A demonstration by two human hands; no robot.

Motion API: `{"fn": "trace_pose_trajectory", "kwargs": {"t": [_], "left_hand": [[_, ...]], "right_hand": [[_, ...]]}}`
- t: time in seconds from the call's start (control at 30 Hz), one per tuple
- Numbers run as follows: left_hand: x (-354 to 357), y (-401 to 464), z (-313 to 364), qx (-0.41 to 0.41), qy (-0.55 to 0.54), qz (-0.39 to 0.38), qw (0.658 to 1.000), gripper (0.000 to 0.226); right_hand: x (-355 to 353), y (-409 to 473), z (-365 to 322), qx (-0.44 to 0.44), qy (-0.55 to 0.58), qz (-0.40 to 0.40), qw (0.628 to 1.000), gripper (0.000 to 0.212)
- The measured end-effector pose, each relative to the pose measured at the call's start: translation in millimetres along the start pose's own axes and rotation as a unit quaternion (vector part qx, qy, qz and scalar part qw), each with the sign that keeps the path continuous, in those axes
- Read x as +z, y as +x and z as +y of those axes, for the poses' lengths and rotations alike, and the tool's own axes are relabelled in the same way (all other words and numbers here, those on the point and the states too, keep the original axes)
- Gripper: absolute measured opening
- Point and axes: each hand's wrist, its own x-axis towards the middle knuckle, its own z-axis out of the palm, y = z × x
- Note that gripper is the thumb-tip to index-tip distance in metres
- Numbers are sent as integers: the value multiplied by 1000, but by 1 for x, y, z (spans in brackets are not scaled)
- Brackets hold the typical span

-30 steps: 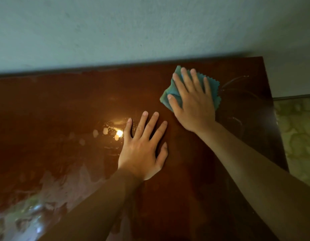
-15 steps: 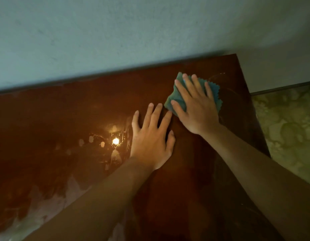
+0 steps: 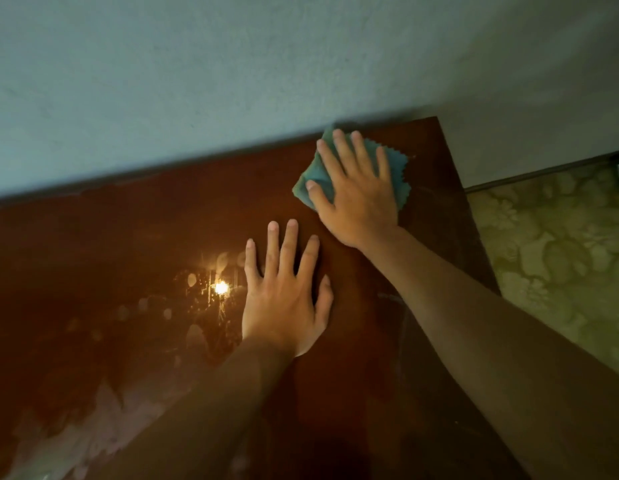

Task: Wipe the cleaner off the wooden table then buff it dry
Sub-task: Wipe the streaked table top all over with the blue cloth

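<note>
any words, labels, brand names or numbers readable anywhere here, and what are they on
None: no readable text shows anywhere.
The teal cloth under the right hand shows no tag or print.
The wooden table, wall and patterned floor are unmarked.

My right hand (image 3: 358, 192) lies flat, fingers spread, on a teal cloth (image 3: 398, 171) at the far right corner of the dark wooden table (image 3: 128, 237), close to the pale wall (image 3: 232, 81). My left hand (image 3: 284, 299) rests palm down on bare wood nearer to me. Just left of it a lamp's glare (image 3: 221, 287) shines among smeary patches. Patterned green floor (image 3: 561, 254) lies to the right.
</note>
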Motion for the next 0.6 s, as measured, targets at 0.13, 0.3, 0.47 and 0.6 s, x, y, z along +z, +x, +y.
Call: {"fn": "trace_pose_trajectory", "kwargs": {"t": [0.13, 0.3, 0.47, 0.6], "left_hand": [[-1, 1, 1, 2, 5, 7, 1000, 63], [-1, 0, 0, 4, 9, 18, 1000, 62], [-1, 1, 0, 1, 5, 16, 1000, 62], [-3, 0, 0, -2, -2, 9, 1000, 62]], "right_hand": [[-6, -1, 40, -16, 5, -16, 1000, 70], [-13, 0, 86, 51, -2, -22, 998, 71], [-9, -11, 40, 15, 16, -17, 1000, 72], [-7, -24, 42, -60, 20, -21, 998, 69]]}}
